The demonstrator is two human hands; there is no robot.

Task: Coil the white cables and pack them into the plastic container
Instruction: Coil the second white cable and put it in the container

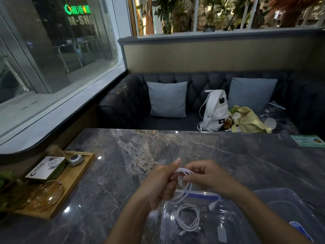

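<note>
Above the near edge of the marble table, my left hand (162, 184) and my right hand (204, 175) both grip one white cable (186, 190). Its folded loops run between the two hands, and a loose length droops down toward the clear plastic container (226, 198). The cable's plug end (212, 206) dangles over the container. Inside the container lies a second white cable (188, 217), coiled into a loop. The container's lid (288, 199), clear with blue clips, rests to the right, partly behind my right forearm.
A wooden tray (75, 180) at the left holds a small box, a round silver device and a glass dish. A green card (307, 140) lies at the far right table edge. Behind the table, a dark sofa carries cushions, a white backpack (215, 110) and a yellow bag.
</note>
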